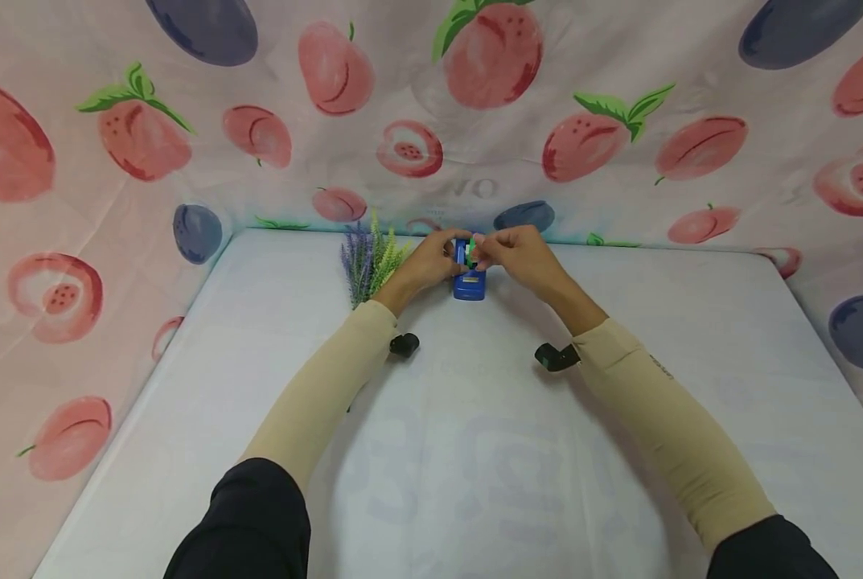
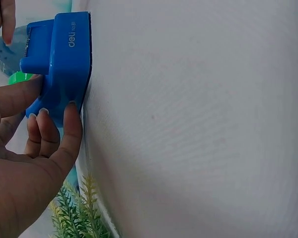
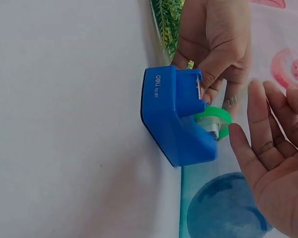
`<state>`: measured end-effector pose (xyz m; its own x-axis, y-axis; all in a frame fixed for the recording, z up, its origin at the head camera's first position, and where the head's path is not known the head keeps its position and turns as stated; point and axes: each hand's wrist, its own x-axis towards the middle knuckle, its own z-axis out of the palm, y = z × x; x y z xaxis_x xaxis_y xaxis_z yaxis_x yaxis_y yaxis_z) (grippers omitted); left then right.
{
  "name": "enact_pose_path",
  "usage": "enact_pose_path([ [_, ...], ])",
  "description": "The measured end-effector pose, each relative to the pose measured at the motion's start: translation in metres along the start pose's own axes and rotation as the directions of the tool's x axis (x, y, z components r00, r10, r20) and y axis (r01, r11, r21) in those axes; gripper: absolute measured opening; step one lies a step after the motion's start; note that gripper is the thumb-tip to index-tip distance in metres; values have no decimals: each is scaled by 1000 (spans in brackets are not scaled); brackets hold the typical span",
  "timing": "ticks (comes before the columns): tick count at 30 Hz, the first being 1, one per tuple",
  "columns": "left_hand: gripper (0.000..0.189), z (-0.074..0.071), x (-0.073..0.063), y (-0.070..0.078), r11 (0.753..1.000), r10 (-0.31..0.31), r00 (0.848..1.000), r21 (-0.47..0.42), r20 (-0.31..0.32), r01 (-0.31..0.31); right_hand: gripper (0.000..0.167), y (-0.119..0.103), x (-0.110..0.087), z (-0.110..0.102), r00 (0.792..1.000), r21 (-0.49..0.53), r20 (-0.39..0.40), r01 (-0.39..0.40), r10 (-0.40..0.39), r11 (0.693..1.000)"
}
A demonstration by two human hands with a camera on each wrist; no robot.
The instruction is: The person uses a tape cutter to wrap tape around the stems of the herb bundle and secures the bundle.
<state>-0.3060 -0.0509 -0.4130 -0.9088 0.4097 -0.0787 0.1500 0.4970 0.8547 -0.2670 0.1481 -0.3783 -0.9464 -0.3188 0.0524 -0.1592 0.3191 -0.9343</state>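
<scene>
A blue tape dispenser (image 1: 470, 285) stands near the back of the white table, with a green-cored roll of tape (image 3: 213, 121) seated in it. My left hand (image 1: 431, 261) holds the dispenser; its fingers lie along the blue side and its thumb is by the roll in the left wrist view. My right hand (image 1: 514, 253) is at the roll's other side. In the right wrist view its thumb tip is at the green rim, touching or very close, while the other fingers extend apart from it. Any loose tape end is not distinguishable.
Purple and yellow-green artificial flower sprigs (image 1: 373, 261) lie left of the dispenser, partly behind my left wrist. A fruit-printed cloth (image 1: 489, 161) rises behind the white table (image 1: 467, 418). Black wrist cameras (image 1: 556, 357) are strapped near both cuffs.
</scene>
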Motion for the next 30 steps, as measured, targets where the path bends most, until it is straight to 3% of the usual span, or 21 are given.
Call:
enact_pose_path([
  [9, 57, -1, -1, -1, 1000, 14, 1000, -13, 5, -14, 21, -2, -3, 0, 999, -19, 3, -52, 52, 998],
  [15, 57, 0, -1, -1, 1000, 22, 1000, -22, 1, -22, 22, -22, -14, 4, 997, -74, -41, -69, 66, 995],
  [20, 57, 0, -2, 0, 1000, 9, 1000, -15, -1, -9, 27, 0, -6, 4, 997, 67, -70, -17, 21, 998],
  [23, 58, 0, -2, 1, 1000, 3, 1000, -16, 1, -3, 26, 3, -6, 5, 997, 121, -80, 9, 0, 993],
  [30, 58, 0, -2, 1, 1000, 1, 1000, -24, 8, -1, 28, 4, -6, 4, 997, 50, -80, -16, 19, 999],
])
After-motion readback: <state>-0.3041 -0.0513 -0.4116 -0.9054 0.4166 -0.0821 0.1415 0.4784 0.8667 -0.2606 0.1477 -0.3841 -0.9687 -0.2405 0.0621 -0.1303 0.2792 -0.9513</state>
